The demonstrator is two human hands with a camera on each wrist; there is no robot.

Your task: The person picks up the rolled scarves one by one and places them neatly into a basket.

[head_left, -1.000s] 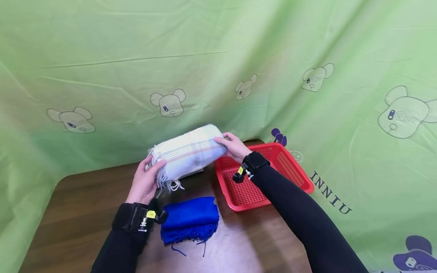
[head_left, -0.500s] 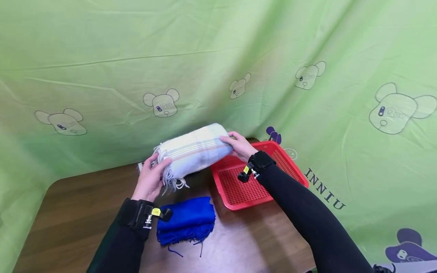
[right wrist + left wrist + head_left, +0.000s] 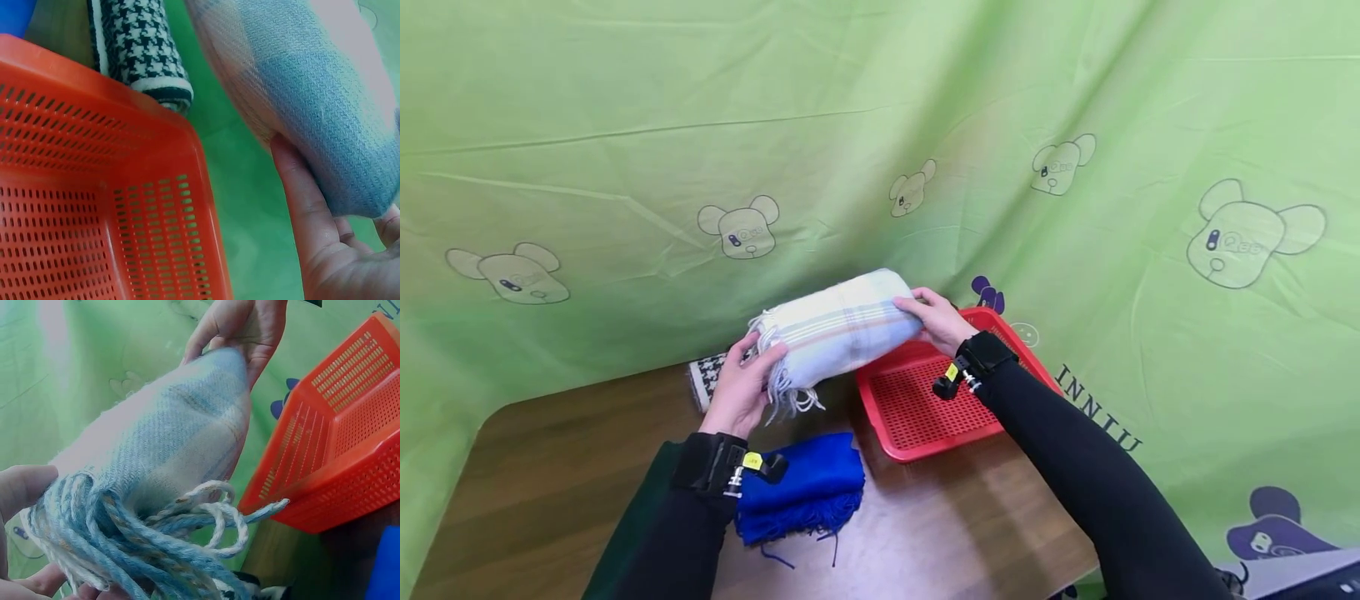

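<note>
A folded pale plaid scarf (image 3: 842,325) with a tasselled end is held up between both hands. My left hand (image 3: 741,387) grips its fringed end, thumb on top; the left wrist view shows blue and white tassels (image 3: 144,544) hanging there. At the other, smooth end, my right hand (image 3: 936,321) pinches the scarf, thumb above and fingers beneath. The red basket (image 3: 895,442) stands below and to the right, its visible floor bare. A folded blue scarf (image 3: 805,483) with fringe lies on the table, nearer to me.
A black-and-white houndstooth scarf (image 3: 144,50) lies behind the held one, partly hidden in the head view. Wooden table (image 3: 580,433) extends left and in front. Green printed curtain (image 3: 647,167) hangs close behind and to the right.
Both hands have carried the plaid scarf slightly right relative to the table, uncovering the houndstooth scarf at its left. The view has also shifted a little. Both grips are unchanged.
</note>
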